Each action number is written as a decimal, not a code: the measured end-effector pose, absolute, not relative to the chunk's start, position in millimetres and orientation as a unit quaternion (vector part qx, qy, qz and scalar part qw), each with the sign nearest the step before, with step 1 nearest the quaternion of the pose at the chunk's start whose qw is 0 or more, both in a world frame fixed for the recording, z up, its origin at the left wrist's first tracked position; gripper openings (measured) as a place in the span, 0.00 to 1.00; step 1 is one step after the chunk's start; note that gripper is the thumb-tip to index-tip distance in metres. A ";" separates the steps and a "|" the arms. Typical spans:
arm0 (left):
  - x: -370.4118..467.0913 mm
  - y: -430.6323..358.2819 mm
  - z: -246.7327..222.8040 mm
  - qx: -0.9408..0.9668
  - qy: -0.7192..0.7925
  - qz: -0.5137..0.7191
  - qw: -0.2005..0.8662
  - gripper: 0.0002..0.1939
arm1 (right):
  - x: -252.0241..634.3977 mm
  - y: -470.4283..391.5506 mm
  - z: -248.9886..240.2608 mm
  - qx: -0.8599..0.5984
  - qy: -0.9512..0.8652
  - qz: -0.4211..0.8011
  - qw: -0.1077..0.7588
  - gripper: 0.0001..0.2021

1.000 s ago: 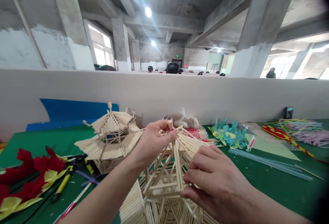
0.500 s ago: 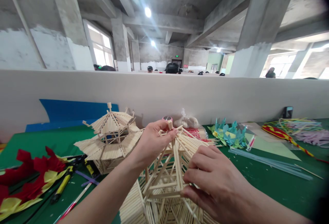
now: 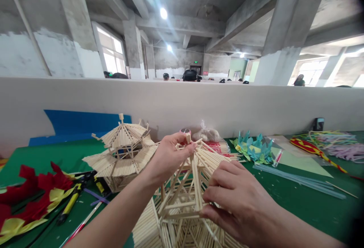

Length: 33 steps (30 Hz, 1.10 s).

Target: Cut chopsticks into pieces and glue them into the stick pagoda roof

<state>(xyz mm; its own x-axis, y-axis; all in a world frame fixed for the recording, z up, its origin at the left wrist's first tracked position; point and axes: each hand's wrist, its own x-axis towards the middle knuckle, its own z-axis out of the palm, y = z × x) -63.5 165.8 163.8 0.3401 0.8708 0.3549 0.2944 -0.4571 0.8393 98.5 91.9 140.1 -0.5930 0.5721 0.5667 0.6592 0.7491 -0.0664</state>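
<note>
Model (image 3: 182, 205), lower center — left hand (image 3: 174, 151) clamped on its peak (image 3: 188, 138); right hand (image 3: 233, 196) at a rib's (image 3: 196, 183) lower end, pinch indeterminable. Second pavilion (image 3: 122, 157) — center left.

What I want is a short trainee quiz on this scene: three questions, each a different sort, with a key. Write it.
1. What does the left hand grip?
a) the peak of the stick frame
b) the yellow-handled tool
c) the teal paper flower
2. True or false: the roofed stick pavilion stands to the left of the stick frame.
3. Fill in: the large sheet against the white partition, behind the pavilion, is ____.
Key: 1 a; 2 true; 3 blue.
</note>
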 end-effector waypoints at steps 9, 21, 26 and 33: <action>-66.6 163.5 167.1 0.744 0.399 0.387 0.372 0.13 | 104.8 95.4 134.9 -0.330 -0.889 -0.085 0.307 0.08; -64.9 165.2 167.2 0.754 0.413 0.385 0.335 0.07 | 101.9 92.2 134.4 -0.345 -0.880 -0.100 0.311 0.07; -65.0 166.0 165.8 0.762 0.410 0.389 0.316 0.07 | 100.6 92.7 136.8 -0.345 -0.886 -0.078 0.299 0.08; -64.3 165.1 166.6 0.766 0.410 0.391 0.304 0.06 | 99.7 93.1 141.1 -0.344 -0.893 -0.062 0.285 0.08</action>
<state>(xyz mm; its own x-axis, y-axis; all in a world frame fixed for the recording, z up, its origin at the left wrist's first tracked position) -64.3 165.1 166.6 0.3584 0.8654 0.3502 0.3903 -0.4797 0.7859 99.7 93.1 141.1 -0.6009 0.5783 0.5518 0.6489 0.7561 -0.0857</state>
